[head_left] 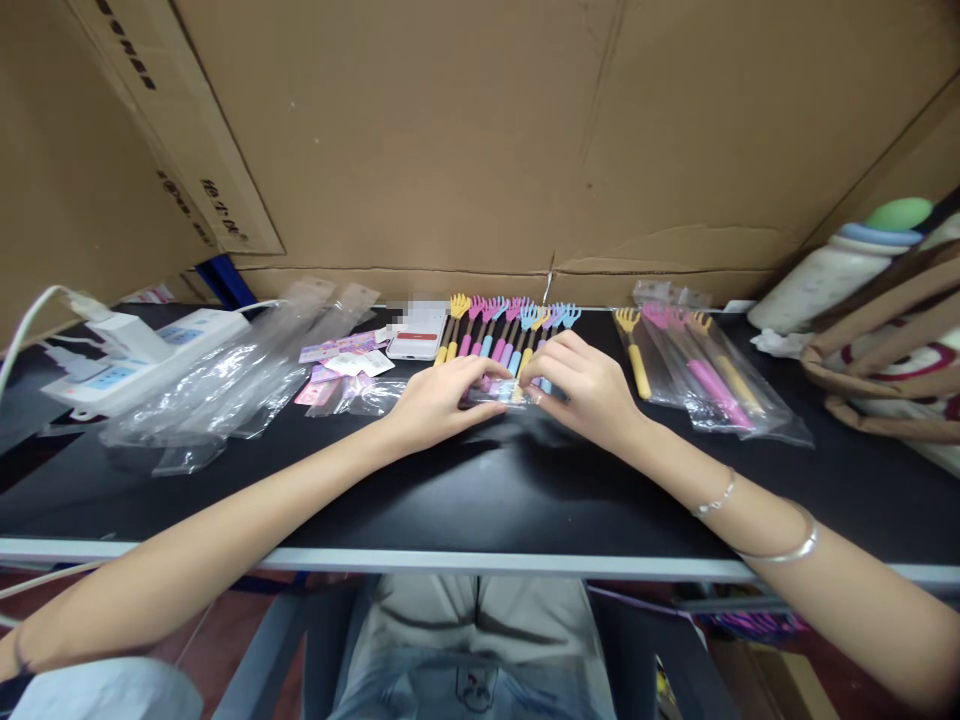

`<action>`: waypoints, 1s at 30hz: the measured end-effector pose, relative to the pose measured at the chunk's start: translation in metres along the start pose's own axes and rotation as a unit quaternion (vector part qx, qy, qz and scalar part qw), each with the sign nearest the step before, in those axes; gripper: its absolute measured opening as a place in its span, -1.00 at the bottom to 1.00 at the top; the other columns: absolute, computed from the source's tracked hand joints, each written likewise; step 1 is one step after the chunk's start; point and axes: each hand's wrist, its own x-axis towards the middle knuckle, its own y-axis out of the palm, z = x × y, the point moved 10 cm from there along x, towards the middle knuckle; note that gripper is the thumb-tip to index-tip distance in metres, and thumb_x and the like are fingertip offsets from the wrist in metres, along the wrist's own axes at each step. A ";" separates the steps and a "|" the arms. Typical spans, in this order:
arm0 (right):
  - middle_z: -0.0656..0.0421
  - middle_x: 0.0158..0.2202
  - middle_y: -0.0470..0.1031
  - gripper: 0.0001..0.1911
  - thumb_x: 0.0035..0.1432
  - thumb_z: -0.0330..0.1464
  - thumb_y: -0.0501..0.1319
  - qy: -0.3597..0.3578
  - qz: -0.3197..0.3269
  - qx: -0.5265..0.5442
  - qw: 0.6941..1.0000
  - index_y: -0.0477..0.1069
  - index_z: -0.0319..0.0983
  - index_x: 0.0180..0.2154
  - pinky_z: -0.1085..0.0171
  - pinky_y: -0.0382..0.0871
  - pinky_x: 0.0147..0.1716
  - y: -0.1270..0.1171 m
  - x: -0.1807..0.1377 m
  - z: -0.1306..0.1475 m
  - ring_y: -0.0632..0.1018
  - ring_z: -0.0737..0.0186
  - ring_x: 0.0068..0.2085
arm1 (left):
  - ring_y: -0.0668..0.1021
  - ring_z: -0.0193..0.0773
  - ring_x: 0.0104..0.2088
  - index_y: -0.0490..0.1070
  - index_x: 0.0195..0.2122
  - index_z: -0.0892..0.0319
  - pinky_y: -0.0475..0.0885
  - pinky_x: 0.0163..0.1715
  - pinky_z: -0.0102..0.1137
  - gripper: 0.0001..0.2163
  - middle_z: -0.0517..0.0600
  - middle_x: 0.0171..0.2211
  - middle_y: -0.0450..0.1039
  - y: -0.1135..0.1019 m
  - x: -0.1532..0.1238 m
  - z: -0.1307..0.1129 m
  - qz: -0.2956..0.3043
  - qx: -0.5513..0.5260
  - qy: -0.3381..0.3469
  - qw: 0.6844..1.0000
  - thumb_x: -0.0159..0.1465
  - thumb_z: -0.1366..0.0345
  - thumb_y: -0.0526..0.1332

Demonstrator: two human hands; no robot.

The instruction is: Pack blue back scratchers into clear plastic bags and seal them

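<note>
Both hands meet over a clear plastic bag (375, 398) lying crosswise on the table. My left hand (439, 400) grips the bag between thumb and fingers. At its right end my right hand (581, 385) pinches with thumb and fingertips, and a small yellowish piece shows there, partly hidden. Just behind the hands lies a row of back scratchers (487, 345) with hand-shaped heads in yellow, pink, blue and purple; the fingers cover some handles. Right of my right hand are a loose yellow back scratcher (637, 365) and several bagged back scratchers (716, 380).
Flat plastic bags (247, 380) lie left, beside a white power strip (150, 360) with cables. Paper cards (349, 360) and a phone (420, 330) sit behind my left hand. A bottle (832, 270) and brown bag (885, 370) stand right. Cardboard walls (450, 140) enclose the back.
</note>
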 end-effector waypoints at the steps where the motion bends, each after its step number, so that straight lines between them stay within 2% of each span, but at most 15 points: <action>1: 0.14 -0.40 0.46 -0.87 0.22 -0.43 0.09 0.000 -0.001 0.000 1.000 0.36 -0.22 -0.37 0.25 0.27 -0.33 -0.001 0.000 -0.001 0.37 0.19 -0.29 | 0.47 -0.28 -0.29 0.35 -0.05 0.08 0.33 -0.24 -0.44 -0.71 -0.07 -0.25 0.43 -0.001 0.000 0.000 -0.003 0.000 -0.001 1.000 0.28 0.06 0.15; 5: 0.13 -0.38 0.47 -0.89 0.23 -0.39 0.11 0.036 -0.004 0.010 0.999 0.36 -0.21 -0.36 0.25 0.27 -0.31 -0.001 0.000 -0.010 0.38 0.18 -0.29 | 0.46 -0.28 -0.30 0.35 -0.05 0.08 0.33 -0.23 -0.43 -0.70 -0.06 -0.26 0.42 -0.002 0.000 0.001 -0.006 -0.003 -0.007 1.000 0.27 0.07 0.16; 8: 0.13 -0.36 0.46 -0.95 0.18 -0.37 0.16 0.111 0.001 0.055 0.992 0.34 -0.21 -0.34 0.26 0.27 -0.31 0.003 -0.004 -0.026 0.42 0.17 -0.26 | 0.46 -0.28 -0.31 0.35 -0.05 0.07 0.33 -0.24 -0.42 -0.70 -0.06 -0.26 0.42 -0.003 0.000 0.002 -0.007 0.000 -0.015 1.000 0.26 0.07 0.17; 11: 0.14 -0.34 0.45 -0.91 0.12 -0.34 0.20 0.186 0.014 0.111 0.976 0.33 -0.21 -0.30 0.27 0.29 -0.32 0.010 -0.009 -0.043 0.45 0.18 -0.27 | 0.47 -0.28 -0.31 0.35 -0.04 0.06 0.32 -0.26 -0.42 -0.70 -0.07 -0.25 0.42 -0.004 0.000 0.003 -0.013 0.001 -0.020 1.000 0.26 0.06 0.17; 15: 0.17 -0.33 0.45 -0.89 0.08 -0.38 0.19 0.227 0.042 0.104 0.967 0.34 -0.20 -0.28 0.31 0.27 -0.35 0.013 -0.014 -0.060 0.47 0.20 -0.28 | 0.47 -0.28 -0.31 0.34 -0.04 0.05 0.31 -0.31 -0.42 -0.69 -0.09 -0.22 0.43 -0.006 0.000 0.006 -0.017 0.014 -0.028 0.999 0.24 0.08 0.19; 19: 0.19 -0.31 0.49 -0.84 0.08 -0.38 0.17 0.252 0.112 -0.001 0.961 0.36 -0.17 -0.22 0.34 0.20 -0.43 0.015 -0.023 -0.083 0.49 0.22 -0.29 | 0.47 -0.27 -0.27 0.33 -0.04 0.04 0.29 -0.33 -0.43 -0.71 -0.09 -0.20 0.44 -0.011 0.000 0.006 -0.026 0.031 -0.029 0.999 0.24 0.10 0.20; 23: 0.21 -0.32 0.53 -0.86 0.16 -0.30 0.12 0.285 0.195 -0.052 0.937 0.39 -0.14 -0.23 0.35 0.16 -0.48 0.026 -0.038 -0.105 0.51 0.23 -0.32 | 0.47 -0.27 -0.26 0.33 -0.04 0.04 0.28 -0.32 -0.43 -0.71 -0.09 -0.20 0.44 -0.013 -0.001 0.005 -0.027 0.031 -0.029 0.999 0.24 0.11 0.21; 30: 0.11 -0.22 0.57 -0.70 0.22 -0.16 0.03 0.334 0.328 -0.089 0.879 0.42 -0.14 -0.16 0.30 0.19 -0.47 0.047 -0.056 -0.112 0.56 0.12 -0.28 | 0.47 -0.25 -0.26 0.34 -0.05 0.04 0.28 -0.32 -0.42 -0.71 -0.09 -0.25 0.43 -0.011 -0.002 0.002 -0.021 0.044 -0.015 0.999 0.24 0.10 0.19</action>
